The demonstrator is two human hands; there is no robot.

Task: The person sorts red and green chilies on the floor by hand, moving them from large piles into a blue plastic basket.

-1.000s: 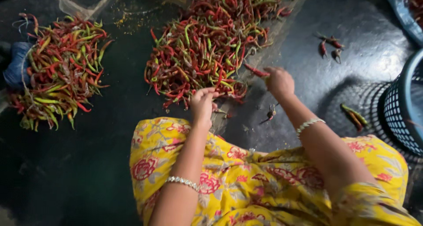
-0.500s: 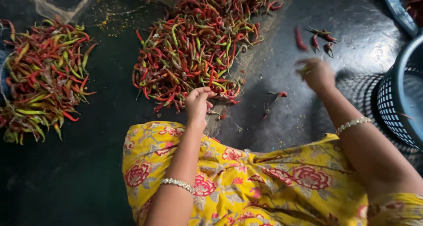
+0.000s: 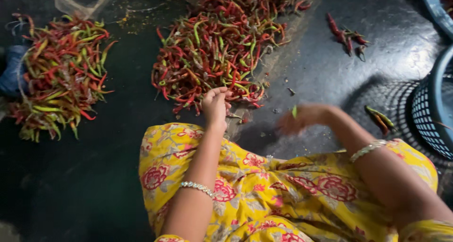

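Observation:
My left hand rests at the near edge of a big heap of red and green chillies, its fingers pinched together on a red chilli there. My right hand is blurred by motion, low over the dark floor, right of the heap. A small green stem piece shows at its fingertips. Both wrists wear bead bracelets. My lap is covered by yellow cloth with red flowers.
A second heap of chillies lies at the left. A blue mesh basket stands at the right edge, with two loose green chillies beside it. A few dark red chillies lie at the upper right on the wet floor.
My right hand swung right towards the basket with a red chilli, then came back left and lower without it. My left hand stayed at the heap's edge.

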